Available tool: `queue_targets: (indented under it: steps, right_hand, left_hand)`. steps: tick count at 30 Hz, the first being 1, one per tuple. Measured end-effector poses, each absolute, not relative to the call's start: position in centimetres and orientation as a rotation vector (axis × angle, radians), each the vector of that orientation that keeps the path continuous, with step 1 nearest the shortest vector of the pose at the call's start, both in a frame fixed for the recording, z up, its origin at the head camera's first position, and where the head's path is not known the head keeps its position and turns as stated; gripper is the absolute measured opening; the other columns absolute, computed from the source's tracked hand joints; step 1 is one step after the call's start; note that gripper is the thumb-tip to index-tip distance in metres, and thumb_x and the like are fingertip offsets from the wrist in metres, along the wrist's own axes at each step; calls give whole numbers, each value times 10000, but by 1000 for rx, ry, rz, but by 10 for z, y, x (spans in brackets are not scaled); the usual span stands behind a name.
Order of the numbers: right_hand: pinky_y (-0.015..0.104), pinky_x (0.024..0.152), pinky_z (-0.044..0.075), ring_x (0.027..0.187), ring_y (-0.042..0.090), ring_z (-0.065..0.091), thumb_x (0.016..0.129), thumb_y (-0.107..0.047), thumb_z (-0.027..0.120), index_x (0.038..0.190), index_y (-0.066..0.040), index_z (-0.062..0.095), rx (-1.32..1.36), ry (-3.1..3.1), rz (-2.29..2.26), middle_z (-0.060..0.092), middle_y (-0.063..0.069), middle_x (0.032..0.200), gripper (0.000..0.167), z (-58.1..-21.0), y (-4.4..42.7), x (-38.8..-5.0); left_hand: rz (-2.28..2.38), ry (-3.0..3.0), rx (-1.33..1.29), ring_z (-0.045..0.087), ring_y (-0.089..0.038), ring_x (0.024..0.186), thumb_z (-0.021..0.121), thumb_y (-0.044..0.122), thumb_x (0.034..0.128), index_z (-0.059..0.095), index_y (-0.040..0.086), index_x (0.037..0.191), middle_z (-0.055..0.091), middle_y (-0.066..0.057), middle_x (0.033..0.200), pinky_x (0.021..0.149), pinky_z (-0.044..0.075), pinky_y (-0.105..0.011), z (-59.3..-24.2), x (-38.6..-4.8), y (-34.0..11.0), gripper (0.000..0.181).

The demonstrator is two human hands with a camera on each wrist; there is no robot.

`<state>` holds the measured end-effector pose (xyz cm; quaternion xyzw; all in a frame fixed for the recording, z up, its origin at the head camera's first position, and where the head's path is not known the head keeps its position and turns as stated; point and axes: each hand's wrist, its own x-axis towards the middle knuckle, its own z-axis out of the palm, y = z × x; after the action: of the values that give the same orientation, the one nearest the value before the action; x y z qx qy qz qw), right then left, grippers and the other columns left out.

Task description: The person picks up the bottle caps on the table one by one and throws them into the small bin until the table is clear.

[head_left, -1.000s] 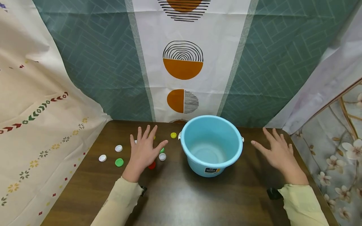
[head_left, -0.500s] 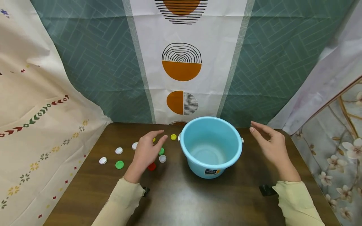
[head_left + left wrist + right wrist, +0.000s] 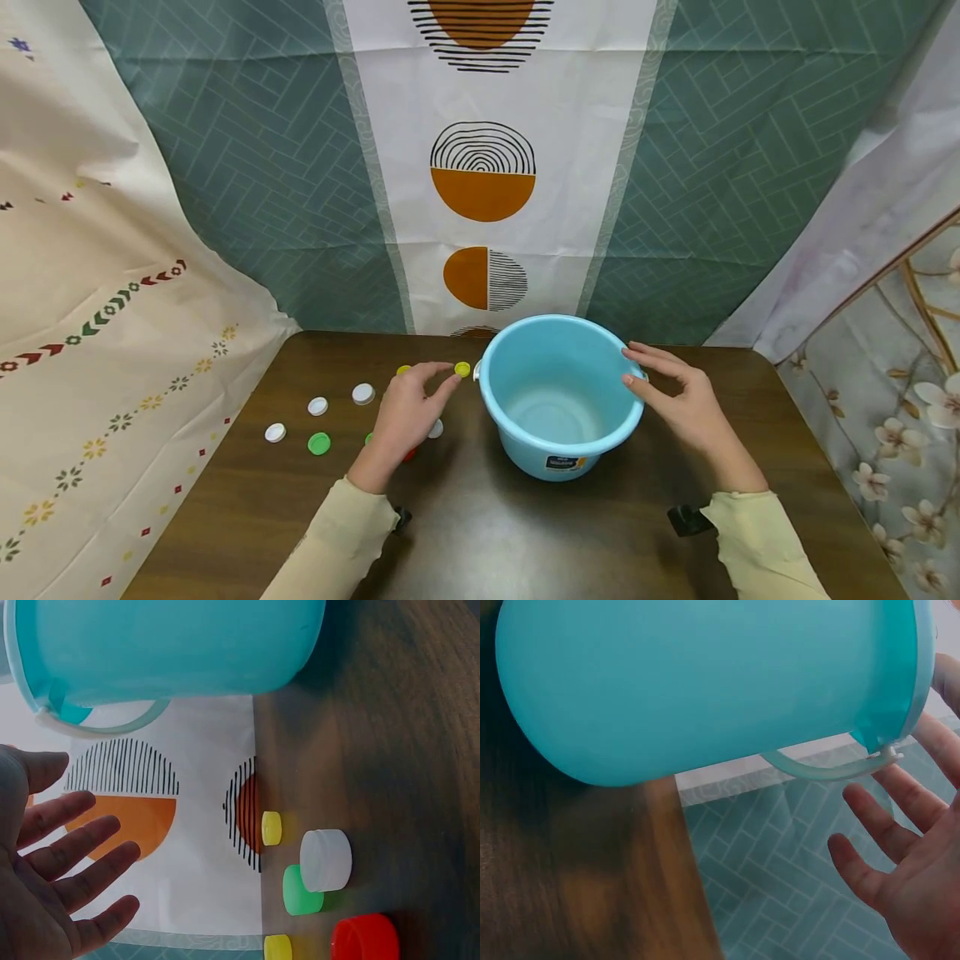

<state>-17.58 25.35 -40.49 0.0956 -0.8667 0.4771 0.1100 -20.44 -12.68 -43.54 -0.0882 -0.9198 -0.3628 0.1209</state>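
Note:
A light blue bucket (image 3: 525, 454) stands upright at the back of the brown table. My right hand (image 3: 693, 408) is at its right rim, thumb and forefinger over the edge; whether they touch it I cannot tell. In the right wrist view, the other fingers (image 3: 881, 821) spread loosely beside the bucket's handle (image 3: 817, 774). My left hand (image 3: 405, 412) hovers left of the bucket, its fingertips appearing beside a yellow bottle cap (image 3: 462, 369). The left wrist view shows that hand's fingers (image 3: 82, 855) apart and holding nothing, with that yellow cap resting on the table.
Several bottle caps lie on the table's left: white caps (image 3: 363, 393), a green cap (image 3: 318, 443) and another yellow cap (image 3: 403, 369). A red cap (image 3: 367, 939) and a second green cap (image 3: 302, 891) are partly hidden in the head view. Patterned cloth (image 3: 247, 208) hangs behind the table.
Both hands have moved inward from a spread pose, their fingers drawing closer together. The right has reached the bucket's rim, and the left has shifted right towards the bucket. The bucket stays put.

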Motion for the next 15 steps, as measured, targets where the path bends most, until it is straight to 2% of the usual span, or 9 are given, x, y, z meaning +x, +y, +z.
queue_targets:
  steps: [3,8,11,15]
  right_hand:
    - [176,849,463,1262,172,447,854,-284,678,1242,-213,618,286,-2565,1390,509,-3,1382,399,-397,248,-170]
    - [253,841,484,1191,66,476,861,-261,673,1240,-168,619,272,-2560,1404,530,41,1362,395,-393,244,-166]
    - [231,826,499,1142,26,503,863,-264,670,1253,-199,608,286,-2552,1434,553,32,1335,400,-401,248,-170]
    - [198,763,521,1074,60,557,862,-286,667,1264,-263,590,281,-2549,1475,583,3,1291,410,-414,255,-177]
  left_hand:
    - [-1053,-2698,-237,631,-195,1009,609,455,870,655,221,1159,648,55,1162,807,541,-392,-437,-205,-126,374]
    - [-1035,-2704,-253,623,-152,993,594,476,873,657,236,1149,653,61,1152,814,537,-376,-438,-209,-131,371]
    - [-1026,-2695,-264,617,-161,1017,588,469,880,656,219,1151,652,40,1161,843,529,-391,-438,-215,-139,375]
    - [-1013,-2685,-245,602,-212,1073,589,448,886,653,186,1156,646,-10,1178,898,502,-428,-438,-226,-150,382]
